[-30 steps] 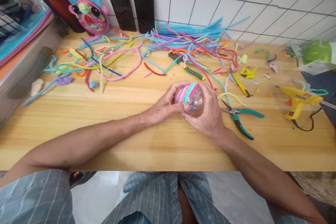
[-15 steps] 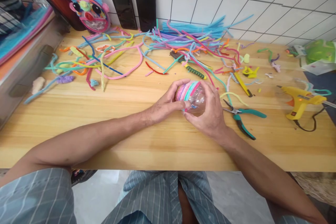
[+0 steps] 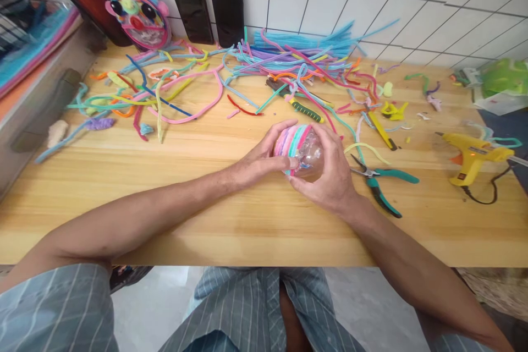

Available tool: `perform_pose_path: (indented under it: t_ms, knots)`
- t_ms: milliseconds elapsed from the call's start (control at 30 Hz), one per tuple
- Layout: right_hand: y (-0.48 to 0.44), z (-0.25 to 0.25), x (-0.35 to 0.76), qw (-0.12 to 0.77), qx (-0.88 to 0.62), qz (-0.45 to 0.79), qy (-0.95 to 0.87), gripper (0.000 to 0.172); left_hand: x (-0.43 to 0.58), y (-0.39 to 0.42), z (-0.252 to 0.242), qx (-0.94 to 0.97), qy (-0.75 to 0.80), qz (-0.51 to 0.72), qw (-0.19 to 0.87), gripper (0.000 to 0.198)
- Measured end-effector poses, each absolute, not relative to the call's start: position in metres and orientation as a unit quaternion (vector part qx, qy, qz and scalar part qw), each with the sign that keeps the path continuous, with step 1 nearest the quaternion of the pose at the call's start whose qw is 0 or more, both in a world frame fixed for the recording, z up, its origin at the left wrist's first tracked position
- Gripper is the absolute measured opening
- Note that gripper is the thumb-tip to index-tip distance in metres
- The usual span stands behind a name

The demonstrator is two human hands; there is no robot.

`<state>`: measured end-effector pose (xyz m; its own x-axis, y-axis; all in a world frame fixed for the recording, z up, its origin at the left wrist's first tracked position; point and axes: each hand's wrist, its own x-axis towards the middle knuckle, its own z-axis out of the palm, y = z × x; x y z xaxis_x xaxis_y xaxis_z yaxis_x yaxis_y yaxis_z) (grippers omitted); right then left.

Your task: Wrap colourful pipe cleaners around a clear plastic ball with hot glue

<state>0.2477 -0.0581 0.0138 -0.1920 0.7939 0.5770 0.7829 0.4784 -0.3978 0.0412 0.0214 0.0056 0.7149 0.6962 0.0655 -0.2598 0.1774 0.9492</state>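
Between my hands, just above the wooden table point(image 3: 247, 231), is a clear plastic ball point(image 3: 310, 155) whose left part is wrapped in pink, purple, white and teal fuzzy strands. My left hand point(image 3: 266, 158) grips the wrapped side, its thumb lying across the front. My right hand point(image 3: 332, 176) curls round the clear right side, with the thumb underneath at the front. Pliers with teal handles point(image 3: 383, 179) lie open just right of my right hand. A pale yellow pipe cleaner point(image 3: 369, 149) is behind them.
Behind my hands lie a pipe cleaner pile point(image 3: 292, 55) and a green-black handled tool point(image 3: 307, 111). A yellow cutter point(image 3: 381, 129) and yellow glue gun point(image 3: 472, 157) are right. Back left, a decorated head figure point(image 3: 144, 19) stands near two phones point(image 3: 226, 3).
The camera view has shifted very slightly. Both hands keep their hold on the ball, which looks turned a little, showing slightly more of the wrapped strands.
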Motion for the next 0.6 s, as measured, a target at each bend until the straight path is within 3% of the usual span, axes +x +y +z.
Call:
perform_pose_path:
  t_ms: [400, 600]
  knots:
    - [-0.055, 0.018, 0.247, 0.408, -0.486, 0.048, -0.771, 0.104, 0.045, 0.022, 0.015, 0.513, 0.227, 0.354, 0.749, 0.074]
    - [-0.054, 0.020, 0.247, 0.418, -0.478, 0.057, -0.770, 0.098, 0.046, 0.020, 0.018, 0.523, 0.223, 0.361, 0.739, 0.074]
